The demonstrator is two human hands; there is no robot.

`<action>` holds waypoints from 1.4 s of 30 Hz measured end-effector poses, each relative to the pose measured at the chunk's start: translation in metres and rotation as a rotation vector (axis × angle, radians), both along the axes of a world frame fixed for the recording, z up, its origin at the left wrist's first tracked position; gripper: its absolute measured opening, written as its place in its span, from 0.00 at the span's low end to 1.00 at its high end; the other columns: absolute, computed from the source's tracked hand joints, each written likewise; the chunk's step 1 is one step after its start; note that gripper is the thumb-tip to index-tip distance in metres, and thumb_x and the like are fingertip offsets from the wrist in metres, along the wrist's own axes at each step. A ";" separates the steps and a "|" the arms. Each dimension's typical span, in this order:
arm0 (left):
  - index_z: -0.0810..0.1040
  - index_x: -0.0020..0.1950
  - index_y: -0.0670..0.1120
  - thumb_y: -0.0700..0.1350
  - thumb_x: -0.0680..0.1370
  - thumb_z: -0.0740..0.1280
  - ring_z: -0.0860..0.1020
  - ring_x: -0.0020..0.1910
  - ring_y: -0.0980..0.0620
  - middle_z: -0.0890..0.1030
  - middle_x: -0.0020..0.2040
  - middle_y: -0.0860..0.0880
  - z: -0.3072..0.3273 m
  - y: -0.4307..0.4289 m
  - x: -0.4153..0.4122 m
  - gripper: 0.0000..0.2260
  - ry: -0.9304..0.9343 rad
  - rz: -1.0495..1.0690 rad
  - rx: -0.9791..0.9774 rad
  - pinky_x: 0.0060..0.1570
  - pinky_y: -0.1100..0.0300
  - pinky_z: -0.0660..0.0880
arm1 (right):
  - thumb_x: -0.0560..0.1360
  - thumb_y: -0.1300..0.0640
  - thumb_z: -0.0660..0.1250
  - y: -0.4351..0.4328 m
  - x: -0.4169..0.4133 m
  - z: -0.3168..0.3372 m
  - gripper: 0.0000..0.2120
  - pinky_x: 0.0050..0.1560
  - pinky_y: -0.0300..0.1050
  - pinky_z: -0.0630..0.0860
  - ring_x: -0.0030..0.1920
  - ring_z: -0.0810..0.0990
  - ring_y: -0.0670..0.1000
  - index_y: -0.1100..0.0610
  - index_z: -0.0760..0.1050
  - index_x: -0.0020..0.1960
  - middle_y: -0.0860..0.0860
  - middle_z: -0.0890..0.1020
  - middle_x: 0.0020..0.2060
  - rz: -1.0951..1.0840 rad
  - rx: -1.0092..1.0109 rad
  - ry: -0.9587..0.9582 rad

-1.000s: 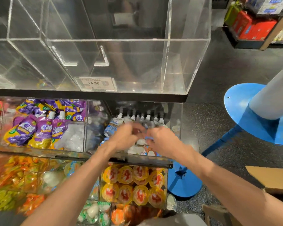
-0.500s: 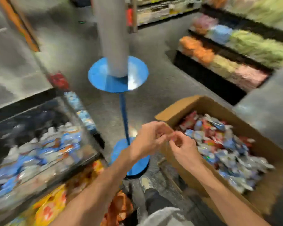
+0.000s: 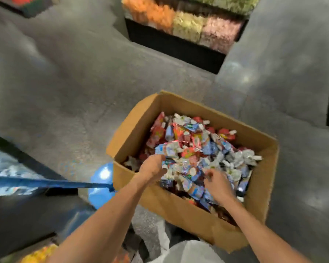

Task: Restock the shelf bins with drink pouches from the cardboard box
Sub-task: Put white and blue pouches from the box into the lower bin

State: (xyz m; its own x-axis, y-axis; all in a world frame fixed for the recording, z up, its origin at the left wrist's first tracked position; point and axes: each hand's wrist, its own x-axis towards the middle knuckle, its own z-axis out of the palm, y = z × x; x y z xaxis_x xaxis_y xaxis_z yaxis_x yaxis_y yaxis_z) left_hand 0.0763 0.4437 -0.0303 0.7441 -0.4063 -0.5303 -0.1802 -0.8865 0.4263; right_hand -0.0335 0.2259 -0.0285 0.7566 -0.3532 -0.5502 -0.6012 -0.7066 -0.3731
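Two curled hands, left hand (image 3: 153, 168), right hand (image 3: 217, 185), among drink pouches (image 3: 198, 149), cardboard box (image 3: 179, 209); grips blurred, cannot tell

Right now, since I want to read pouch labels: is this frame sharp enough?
Head view: no; motion blur softens the drink pouches in the cardboard box, colours show but print does not; left hand and right hand smear; far shelves worse; glare dots the floor.

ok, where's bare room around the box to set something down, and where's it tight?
Free: grey floor left of and beyond the cardboard box, up to the black display shelf; also floor to the box's right. Crowded: box heaped with pouches, left hand and right hand at its near side; blue stand base by its near-left corner.
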 end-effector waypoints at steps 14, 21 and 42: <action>0.44 0.81 0.51 0.49 0.77 0.70 0.61 0.72 0.40 0.58 0.75 0.40 -0.091 -0.090 0.007 0.42 -0.214 -0.617 0.280 0.63 0.49 0.67 | 0.75 0.62 0.72 -0.042 -0.027 -0.059 0.42 0.68 0.63 0.66 0.78 0.45 0.62 0.50 0.51 0.79 0.57 0.44 0.79 0.462 -0.253 0.390; 0.57 0.77 0.49 0.50 0.80 0.66 0.59 0.74 0.39 0.56 0.77 0.38 -0.094 -0.092 0.008 0.28 -0.310 -0.779 0.280 0.69 0.43 0.63 | 0.72 0.49 0.76 -0.064 -0.008 -0.055 0.47 0.73 0.53 0.62 0.77 0.57 0.61 0.54 0.49 0.79 0.58 0.49 0.78 0.116 -0.037 0.197; 0.77 0.63 0.51 0.61 0.74 0.68 0.68 0.65 0.43 0.73 0.64 0.45 -0.069 -0.048 0.040 0.22 -0.083 -0.220 0.535 0.63 0.47 0.64 | 0.51 0.37 0.83 -0.059 0.038 -0.038 0.44 0.59 0.54 0.78 0.56 0.80 0.49 0.48 0.73 0.63 0.44 0.81 0.57 -0.174 0.370 0.266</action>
State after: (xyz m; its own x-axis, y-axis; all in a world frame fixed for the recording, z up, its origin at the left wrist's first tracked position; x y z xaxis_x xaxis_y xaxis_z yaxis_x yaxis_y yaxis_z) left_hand 0.1163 0.3958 -0.0989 0.7205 -0.2475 -0.6477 -0.3979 -0.9126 -0.0939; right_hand 0.0046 0.1665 -0.0666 0.5197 -0.2063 -0.8291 -0.8073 -0.4363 -0.3974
